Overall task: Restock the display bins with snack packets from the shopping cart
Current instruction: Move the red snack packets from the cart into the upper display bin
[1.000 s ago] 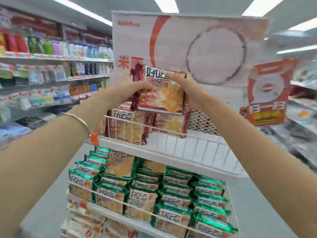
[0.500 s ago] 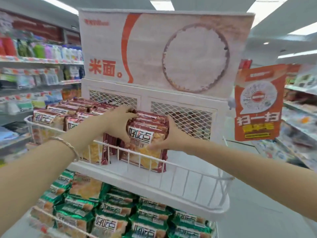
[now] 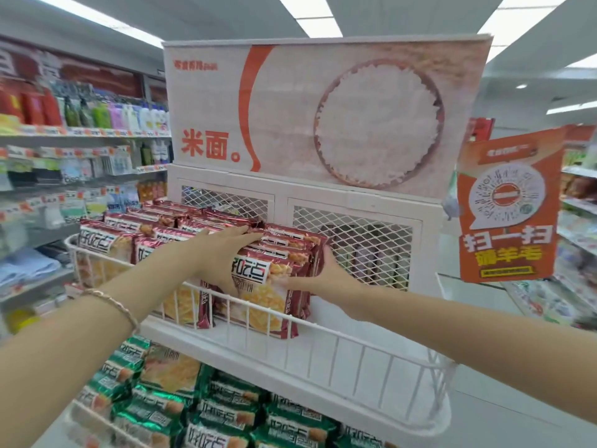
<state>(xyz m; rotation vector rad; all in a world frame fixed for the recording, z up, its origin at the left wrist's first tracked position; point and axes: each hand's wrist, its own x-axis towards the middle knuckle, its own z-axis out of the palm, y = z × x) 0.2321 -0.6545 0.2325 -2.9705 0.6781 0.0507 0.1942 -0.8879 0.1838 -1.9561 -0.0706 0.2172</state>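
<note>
A stack of red snack packets point(image 3: 274, 295) stands upright in the top white wire bin point(image 3: 371, 360), just right of several more red packets point(image 3: 135, 240) filling the bin's left half. My left hand point(image 3: 223, 253) lies over the stack's top and left side, fingers spread flat. On the stack's right side, my right hand point(image 3: 326, 276) presses in with the thumb across the front. Both hands squeeze the stack between them. The shopping cart is out of view.
The bin's right half is bare white floor. A lower bin holds several green snack packets point(image 3: 226, 412). A big rice poster point(image 3: 323, 108) and mesh back panel point(image 3: 352, 247) rise behind. An orange hanging sign point(image 3: 507, 208) is at right, store shelves point(image 3: 64, 156) at left.
The red packets came down from in front of the poster into the top bin. Both hands now hold the stack low against the bin's front wires, my left hand flatter on top.
</note>
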